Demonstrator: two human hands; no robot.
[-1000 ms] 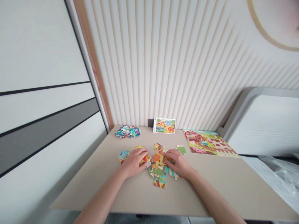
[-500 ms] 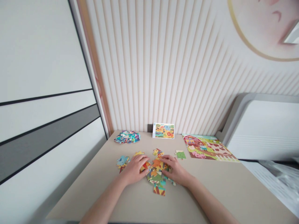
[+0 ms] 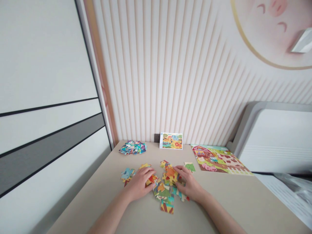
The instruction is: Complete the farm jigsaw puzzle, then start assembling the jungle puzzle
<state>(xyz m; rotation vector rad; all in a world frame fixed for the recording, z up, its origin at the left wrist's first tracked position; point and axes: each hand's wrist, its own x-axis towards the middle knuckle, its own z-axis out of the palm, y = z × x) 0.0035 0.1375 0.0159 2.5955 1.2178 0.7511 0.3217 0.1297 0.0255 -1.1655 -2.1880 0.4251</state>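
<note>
Loose jigsaw puzzle pieces [image 3: 162, 194] lie in an overlapping heap on the tabletop between my hands. My left hand [image 3: 140, 183] rests over the heap's left side, thumb and fingers apart around a red and yellow piece [image 3: 152, 179]. A blue piece [image 3: 127, 174] lies left of it, partly overlapped by others. My right hand [image 3: 190, 183] has its fingertips and thumb on the edge of an orange and yellow puzzle piece [image 3: 170, 175]. Teal pieces [image 3: 179, 194] lie below that hand. A green piece [image 3: 190, 166] sits just beyond its knuckles.
A picture card [image 3: 171, 141] leans upright against the ribbed wall [image 3: 156, 65]. At the back left is another pile of puzzle pieces [image 3: 133, 147]. A farm picture [image 3: 219, 159] lies flat at the back right, near a grey-white headboard [image 3: 280, 136]. White cabinet panels [image 3: 48, 58] border the left.
My right hand has shifted slightly right, and the orange and yellow piece has moved with it. More of the teal pieces now shows. My left hand stays over the same pieces.
</note>
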